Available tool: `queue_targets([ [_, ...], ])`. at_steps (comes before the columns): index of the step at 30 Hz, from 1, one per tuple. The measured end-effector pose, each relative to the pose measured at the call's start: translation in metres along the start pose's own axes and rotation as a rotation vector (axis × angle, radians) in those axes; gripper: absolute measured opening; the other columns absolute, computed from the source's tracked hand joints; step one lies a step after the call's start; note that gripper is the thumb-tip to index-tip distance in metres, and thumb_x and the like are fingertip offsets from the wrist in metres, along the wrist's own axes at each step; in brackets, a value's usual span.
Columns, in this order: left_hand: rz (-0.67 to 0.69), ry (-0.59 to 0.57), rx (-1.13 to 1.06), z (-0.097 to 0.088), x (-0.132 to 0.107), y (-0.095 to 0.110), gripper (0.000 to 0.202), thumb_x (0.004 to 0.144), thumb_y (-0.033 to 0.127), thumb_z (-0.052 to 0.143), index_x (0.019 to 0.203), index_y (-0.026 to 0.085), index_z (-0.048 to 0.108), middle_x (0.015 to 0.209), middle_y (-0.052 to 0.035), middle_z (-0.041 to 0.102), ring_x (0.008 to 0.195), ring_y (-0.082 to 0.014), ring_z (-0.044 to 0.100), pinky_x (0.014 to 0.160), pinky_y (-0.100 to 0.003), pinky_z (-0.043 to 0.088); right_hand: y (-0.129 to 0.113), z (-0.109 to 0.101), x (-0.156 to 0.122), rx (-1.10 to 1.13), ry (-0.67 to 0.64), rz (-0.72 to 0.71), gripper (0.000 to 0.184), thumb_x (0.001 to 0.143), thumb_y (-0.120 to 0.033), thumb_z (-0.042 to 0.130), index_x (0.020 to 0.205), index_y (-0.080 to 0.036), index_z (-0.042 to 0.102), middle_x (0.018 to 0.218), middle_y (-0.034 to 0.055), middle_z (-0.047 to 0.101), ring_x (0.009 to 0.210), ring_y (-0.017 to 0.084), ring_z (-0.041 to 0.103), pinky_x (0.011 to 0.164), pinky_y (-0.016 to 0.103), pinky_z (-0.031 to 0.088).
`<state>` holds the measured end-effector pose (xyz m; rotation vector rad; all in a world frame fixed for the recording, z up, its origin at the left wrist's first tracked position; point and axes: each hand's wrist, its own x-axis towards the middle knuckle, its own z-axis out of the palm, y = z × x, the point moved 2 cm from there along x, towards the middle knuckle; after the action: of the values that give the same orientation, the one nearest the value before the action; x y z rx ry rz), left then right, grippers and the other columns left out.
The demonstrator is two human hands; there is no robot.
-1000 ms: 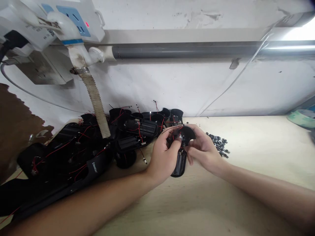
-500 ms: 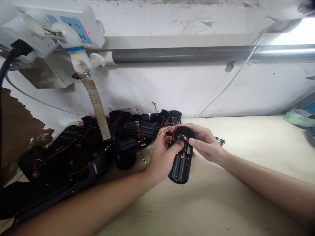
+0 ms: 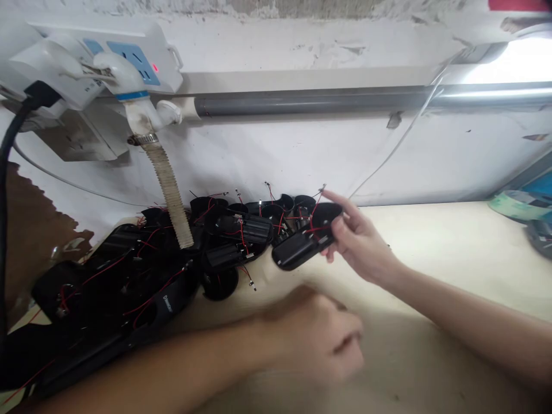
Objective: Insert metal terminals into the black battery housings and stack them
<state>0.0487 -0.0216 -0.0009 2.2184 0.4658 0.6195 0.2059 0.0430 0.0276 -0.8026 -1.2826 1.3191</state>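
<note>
Pale wooden tabletop (image 3: 435, 259), blurred left hand (image 3: 314, 339) above it, its fingers too blurred to tell, right hand (image 3: 362, 244), fingers (image 3: 340, 206) clamped on a black battery housing (image 3: 297, 250) with red wires, just beside a heap of similar housings (image 3: 245, 229), grey pipe (image 3: 310, 102) and power strip (image 3: 159, 75) on the wall behind

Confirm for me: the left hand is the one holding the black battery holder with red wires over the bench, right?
No, the hand is wrong. The head view shows the right hand holding the black battery holder with red wires over the bench. The left hand, blurred and lower down, is not touching it.
</note>
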Motion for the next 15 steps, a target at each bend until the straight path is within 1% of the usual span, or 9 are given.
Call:
queue_targets([
  [2, 0.230, -0.110, 0.254, 0.011, -0.004, 0.005, 0.017, 0.080, 0.027, 0.072, 0.069, 0.023, 0.059, 0.059, -0.0007, 0.056, 0.046, -0.0144, 0.035, 0.048, -0.035, 0.024, 0.008, 0.018, -0.016, -0.019, -0.111, 0.053, 0.075, 0.089, -0.051, 0.091, 0.150, -0.031, 0.051, 0.103, 0.0008, 0.070, 0.066, 0.015, 0.074, 0.059, 0.032, 0.069],
  [3, 0.279, -0.125, 0.309, 0.014, -0.005, 0.006, 0.019, 0.080, 0.027, 0.072, 0.068, 0.023, 0.058, 0.060, -0.0020, 0.057, 0.047, -0.0156, 0.038, 0.047, -0.036, 0.025, 0.011, 0.026, -0.024, -0.013, -0.155, 0.098, 0.071, 0.089, -0.047, 0.092, 0.147, -0.032, 0.052, 0.105, 0.0009, 0.070, 0.070, 0.016, 0.075, 0.066, 0.034, 0.072],
  [5, 0.316, -0.093, 0.390, 0.016, -0.005, 0.006, 0.016, 0.083, 0.029, 0.071, 0.071, 0.023, 0.062, 0.065, -0.0051, 0.062, 0.054, -0.0198, 0.050, 0.050, -0.038, 0.035, 0.014, 0.038, -0.037, -0.009, -0.210, 0.178, 0.067, 0.089, -0.042, 0.093, 0.143, -0.033, 0.056, 0.114, 0.0022, 0.070, 0.080, 0.016, 0.076, 0.078, 0.038, 0.073],
  [6, 0.308, -0.067, 0.431, 0.015, -0.004, 0.005, 0.012, 0.085, 0.029, 0.069, 0.075, 0.022, 0.065, 0.070, -0.0067, 0.066, 0.060, -0.0225, 0.056, 0.055, -0.040, 0.042, 0.015, 0.042, -0.041, -0.031, -0.227, 0.207, 0.065, 0.089, -0.041, 0.092, 0.143, -0.034, 0.057, 0.121, 0.0036, 0.070, 0.084, 0.017, 0.077, 0.082, 0.040, 0.073],
  [8, 0.294, -0.033, 0.517, 0.012, -0.004, 0.006, 0.009, 0.089, 0.028, 0.066, 0.087, 0.021, 0.072, 0.080, -0.0087, 0.071, 0.072, -0.0272, 0.064, 0.064, -0.045, 0.050, 0.015, 0.045, -0.046, -0.119, -0.252, 0.237, 0.062, 0.094, -0.042, 0.087, 0.148, -0.036, 0.058, 0.135, 0.0062, 0.068, 0.091, 0.019, 0.079, 0.086, 0.040, 0.072],
  [9, 0.279, -0.033, 0.549, 0.010, -0.004, 0.007, 0.009, 0.090, 0.027, 0.066, 0.089, 0.021, 0.072, 0.082, -0.0083, 0.072, 0.073, -0.0275, 0.064, 0.065, -0.046, 0.050, 0.015, 0.045, -0.046, -0.173, -0.269, 0.240, 0.060, 0.097, -0.044, 0.084, 0.151, -0.037, 0.058, 0.137, 0.0067, 0.069, 0.092, 0.020, 0.081, 0.085, 0.040, 0.071],
  [10, 0.298, -0.035, 0.550, 0.009, -0.004, 0.009, 0.009, 0.089, 0.029, 0.066, 0.087, 0.022, 0.072, 0.079, -0.0077, 0.070, 0.069, -0.0270, 0.061, 0.061, -0.046, 0.048, 0.015, 0.044, -0.046, -0.223, -0.286, 0.235, 0.059, 0.100, -0.046, 0.080, 0.153, -0.037, 0.058, 0.135, 0.0067, 0.071, 0.093, 0.021, 0.081, 0.084, 0.040, 0.071],
  [13, 0.302, 0.007, 0.578, 0.006, -0.005, 0.011, 0.010, 0.090, 0.032, 0.068, 0.089, 0.023, 0.071, 0.079, -0.0053, 0.069, 0.071, -0.0263, 0.061, 0.064, -0.045, 0.050, 0.012, 0.043, -0.045, -0.354, -0.339, 0.172, 0.057, 0.107, -0.049, 0.070, 0.161, -0.036, 0.058, 0.115, 0.0055, 0.080, 0.090, 0.023, 0.081, 0.080, 0.041, 0.071],
  [15, 0.319, 0.011, 0.585, 0.007, -0.005, 0.009, 0.011, 0.093, 0.029, 0.065, 0.086, 0.021, 0.071, 0.078, -0.0045, 0.067, 0.072, -0.0247, 0.062, 0.067, -0.042, 0.050, 0.009, 0.042, -0.045, -0.486, -0.335, 0.119, 0.055, 0.111, -0.049, 0.061, 0.163, -0.032, 0.058, 0.107, 0.0061, 0.083, 0.092, 0.025, 0.081, 0.083, 0.043, 0.070],
])
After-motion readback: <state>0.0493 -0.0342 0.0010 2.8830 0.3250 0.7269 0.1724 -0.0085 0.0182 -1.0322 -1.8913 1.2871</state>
